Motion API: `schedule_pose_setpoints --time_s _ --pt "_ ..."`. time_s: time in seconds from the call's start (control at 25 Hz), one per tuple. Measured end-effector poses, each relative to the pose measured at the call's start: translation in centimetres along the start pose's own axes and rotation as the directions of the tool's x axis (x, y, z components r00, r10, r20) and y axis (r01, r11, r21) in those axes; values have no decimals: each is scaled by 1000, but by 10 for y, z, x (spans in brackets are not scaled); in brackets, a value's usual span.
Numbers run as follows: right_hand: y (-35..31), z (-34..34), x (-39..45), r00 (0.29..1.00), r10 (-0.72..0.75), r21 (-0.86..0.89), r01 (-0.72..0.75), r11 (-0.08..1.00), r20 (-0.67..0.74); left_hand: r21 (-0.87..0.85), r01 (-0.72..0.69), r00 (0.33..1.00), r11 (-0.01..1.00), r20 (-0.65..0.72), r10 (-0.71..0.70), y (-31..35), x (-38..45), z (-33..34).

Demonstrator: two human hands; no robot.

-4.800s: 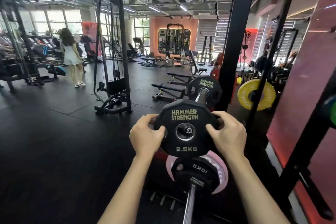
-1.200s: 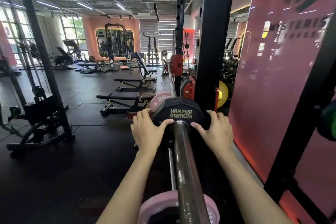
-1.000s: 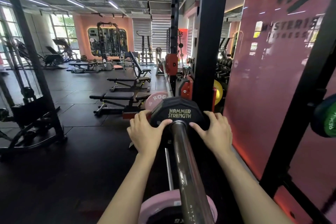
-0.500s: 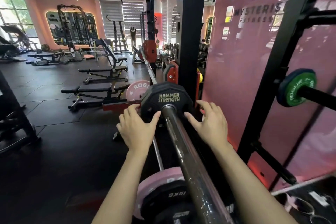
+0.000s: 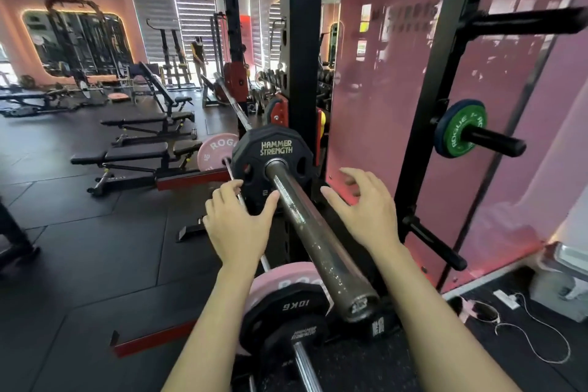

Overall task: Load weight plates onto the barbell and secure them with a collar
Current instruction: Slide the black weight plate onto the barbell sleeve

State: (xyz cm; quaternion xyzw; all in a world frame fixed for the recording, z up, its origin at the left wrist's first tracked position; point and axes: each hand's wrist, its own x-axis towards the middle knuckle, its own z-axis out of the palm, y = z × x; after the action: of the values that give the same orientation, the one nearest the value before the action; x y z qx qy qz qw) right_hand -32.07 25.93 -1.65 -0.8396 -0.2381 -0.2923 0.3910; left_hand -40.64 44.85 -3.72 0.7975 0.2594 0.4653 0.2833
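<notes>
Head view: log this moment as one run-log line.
stage: plate loaded, collar not yet on | black Hammer Strength plate on barbell sleeve | left hand touching plate's lower edge | right hand open, off plate

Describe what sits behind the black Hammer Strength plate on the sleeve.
Behind the black plate: a black rack upright and red bracket. Any plate or collar flush against its back is covered.

two black adjustable benches [image 5: 140,153] stand on the dark rubber floor [image 5: 79,248] at left. a large lit mirror [image 5: 76,41] hangs on the far pink wall. a white cable [image 5: 537,331] trails on the floor at lower right.
</notes>
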Motion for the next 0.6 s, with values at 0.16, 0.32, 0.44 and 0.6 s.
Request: schedule_pose_setpoints --time_s 0.16,0.32,0.44,0.6 --pt "0 -51 -30 999 -30 -20 30 999 -17 -76 -10 1000 997 -30 8 36 -39 -30" --pt "13 -111 -77 999 -27 -58 25 998 -35 -100 -36 999 994 -32 33 79 -95 -55" --pt "28 -159 -119 998 3 -71 -7 997 -61 -121 -102 995 987 -8 102 112 -147 -71" --pt "53 -220 -169 996 68 -123 -75 990 -55 -140 -189 976 972 85 202 154 -211 -71"
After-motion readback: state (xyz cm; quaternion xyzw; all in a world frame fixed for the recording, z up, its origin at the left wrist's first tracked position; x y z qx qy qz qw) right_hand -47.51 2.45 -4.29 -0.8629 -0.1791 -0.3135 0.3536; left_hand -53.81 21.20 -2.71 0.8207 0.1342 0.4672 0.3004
